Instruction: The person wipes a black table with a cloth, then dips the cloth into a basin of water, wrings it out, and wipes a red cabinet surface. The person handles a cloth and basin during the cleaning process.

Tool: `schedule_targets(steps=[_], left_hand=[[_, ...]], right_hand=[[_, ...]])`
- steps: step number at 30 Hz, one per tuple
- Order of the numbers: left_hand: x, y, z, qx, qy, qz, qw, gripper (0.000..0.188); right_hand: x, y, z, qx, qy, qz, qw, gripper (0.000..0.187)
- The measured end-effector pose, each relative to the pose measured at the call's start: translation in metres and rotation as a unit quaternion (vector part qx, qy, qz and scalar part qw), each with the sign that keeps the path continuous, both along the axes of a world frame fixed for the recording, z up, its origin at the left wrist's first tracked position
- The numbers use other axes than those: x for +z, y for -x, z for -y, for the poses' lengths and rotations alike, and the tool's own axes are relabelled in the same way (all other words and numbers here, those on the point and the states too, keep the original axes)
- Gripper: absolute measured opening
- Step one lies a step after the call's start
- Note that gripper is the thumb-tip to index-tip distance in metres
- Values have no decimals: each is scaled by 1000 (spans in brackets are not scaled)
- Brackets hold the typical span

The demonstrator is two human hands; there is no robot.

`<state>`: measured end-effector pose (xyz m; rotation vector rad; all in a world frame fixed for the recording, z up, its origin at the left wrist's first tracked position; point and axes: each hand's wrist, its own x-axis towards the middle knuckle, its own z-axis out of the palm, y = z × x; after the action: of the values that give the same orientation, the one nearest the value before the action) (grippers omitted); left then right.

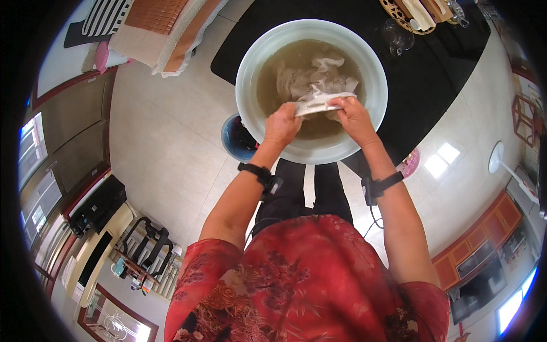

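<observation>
A large pale round basin (pixel 249 85) holds murky brownish water (pixel 316 130). In it lies a wet whitish cloth (pixel 302 82), partly sunk and crumpled. Its near edge is lifted at the water and stretched between my two hands. My left hand (pixel 282 123) is closed on the left end of that edge. At the right end, my right hand (pixel 355 118) pinches the cloth between thumb and fingers. What kind of garment or linen it is, I cannot make out. Both wrists wear black straps with small dark boxes.
The basin stands on a glossy black table (pixel 433 74). A clear glass vessel (pixel 399 37) and a woven basket (pixel 419 14) sit to its right. A blue bin (pixel 236 139) is below the basin's left side; a pink round object (pixel 409 162) is at the lower right.
</observation>
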<state>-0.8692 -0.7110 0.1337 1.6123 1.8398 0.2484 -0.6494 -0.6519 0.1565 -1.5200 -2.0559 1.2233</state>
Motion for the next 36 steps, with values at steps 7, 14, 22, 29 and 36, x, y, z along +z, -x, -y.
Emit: schedule_targets(steps=[7,14,22,29,36], left_hand=[[92,7,-21,36,-161,24,986,8],[-7,-5,-4,265,122,275,916,26],[-25,-33,8,213,268,460,819,44],[51,-17,-12,-43,-128,228,964,81],[140,-6,-41,-68,23,518,852,92]], right_hand=[[55,-11,-15,-99,-132,40,986,17],[-48,8,20,-88,101,-73,988,46],[-70,34,37,-28,127,31,991,43],[38,22,18,58,8,-48,997,26],[212,24,-9,90,-98,-164,977,35]])
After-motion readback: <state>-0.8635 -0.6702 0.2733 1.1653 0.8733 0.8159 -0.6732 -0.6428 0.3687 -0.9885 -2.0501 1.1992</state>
